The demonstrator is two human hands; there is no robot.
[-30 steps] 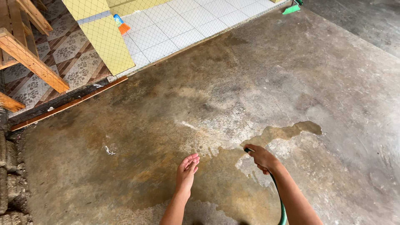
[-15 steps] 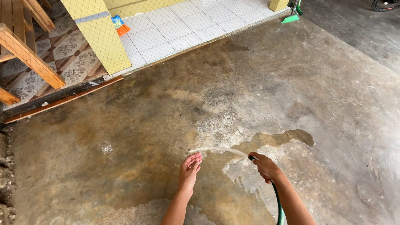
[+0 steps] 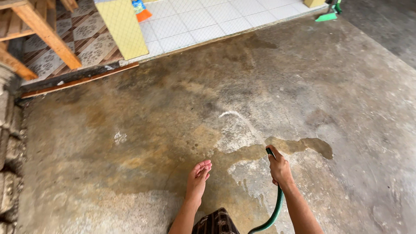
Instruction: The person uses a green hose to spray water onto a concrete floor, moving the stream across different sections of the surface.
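My right hand (image 3: 279,167) grips the end of a green garden hose (image 3: 274,211) that curves down to the bottom edge. A thin jet of water (image 3: 242,122) arcs from the hose end up and to the left onto the stained concrete floor (image 3: 173,112). My left hand (image 3: 198,177) hangs over the floor with fingers together and slightly curled, holding nothing. A wet puddle (image 3: 299,145) spreads just beyond my right hand. Dark patterned cloth (image 3: 216,223) shows at the bottom between my arms.
A yellow pillar (image 3: 123,26) stands at the top left beside white tiles (image 3: 203,21). A blue and orange brush (image 3: 141,11) lies behind it. Wooden beams (image 3: 43,32) stand at far left, a green broom head (image 3: 327,16) at top right, rough stones (image 3: 8,143) along the left.
The hose end has turned from pointing left to pointing up and away, so the jet now lands farther out. My right hand has shifted slightly. My left hand has hardly moved.
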